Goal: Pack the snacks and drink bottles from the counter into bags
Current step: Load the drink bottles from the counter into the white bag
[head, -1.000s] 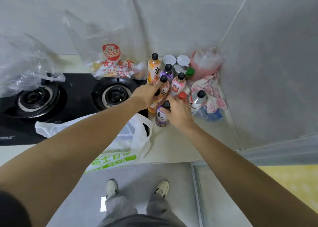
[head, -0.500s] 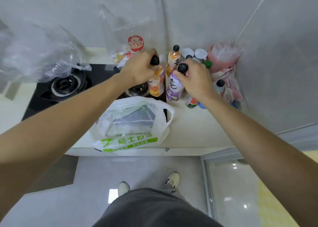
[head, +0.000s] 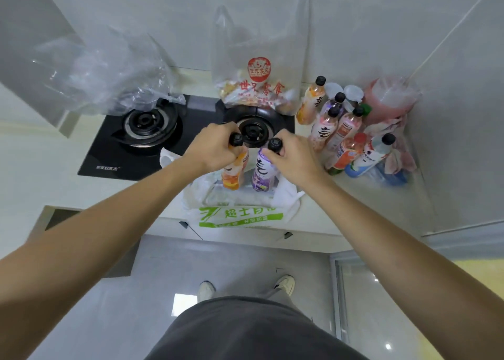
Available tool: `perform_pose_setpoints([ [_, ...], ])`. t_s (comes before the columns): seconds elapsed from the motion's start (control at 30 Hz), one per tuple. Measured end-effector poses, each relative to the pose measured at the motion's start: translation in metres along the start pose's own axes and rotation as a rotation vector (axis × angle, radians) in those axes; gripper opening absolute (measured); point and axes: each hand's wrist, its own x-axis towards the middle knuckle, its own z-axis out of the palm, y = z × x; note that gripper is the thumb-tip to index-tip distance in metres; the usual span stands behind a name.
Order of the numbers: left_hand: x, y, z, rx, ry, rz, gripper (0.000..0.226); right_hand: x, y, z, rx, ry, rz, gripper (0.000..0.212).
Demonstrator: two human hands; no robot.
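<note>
My left hand (head: 215,148) grips the neck of an orange-labelled bottle (head: 234,173) with a black cap. My right hand (head: 293,156) grips the neck of a purple-labelled bottle (head: 263,173), also black-capped. Both bottles hang upright over the open mouth of a white bag with green print (head: 240,215) at the counter's front edge; their bases are at the bag's opening. Several more drink bottles (head: 338,125) stand grouped on the counter at the right. A clear bag with red print (head: 259,87) holding snacks stands behind the stove.
A black two-burner gas stove (head: 141,141) lies left of the bags. A crumpled clear plastic bag (head: 106,73) sits over its left burner. A pink plastic bag and cloth (head: 390,100) fill the right corner by the wall. My shoes show on the floor below.
Both hands lifted a bottle each out of the group at the right, carried them left and toward me, and now hold them over the white bag's opening.
</note>
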Motion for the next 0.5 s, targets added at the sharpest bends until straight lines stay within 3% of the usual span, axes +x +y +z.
perform_pose_setpoints([
  [0.27, -0.025, -0.024, 0.045, -0.051, -0.084, -0.065, 0.022, -0.023, 0.003, 0.045, -0.120, -0.159, -0.013, 0.032],
  [0.5, -0.031, -0.033, 0.064, -0.033, -0.110, -0.067, 0.022, -0.032, 0.011, 0.057, -0.157, -0.204, -0.022, 0.033],
])
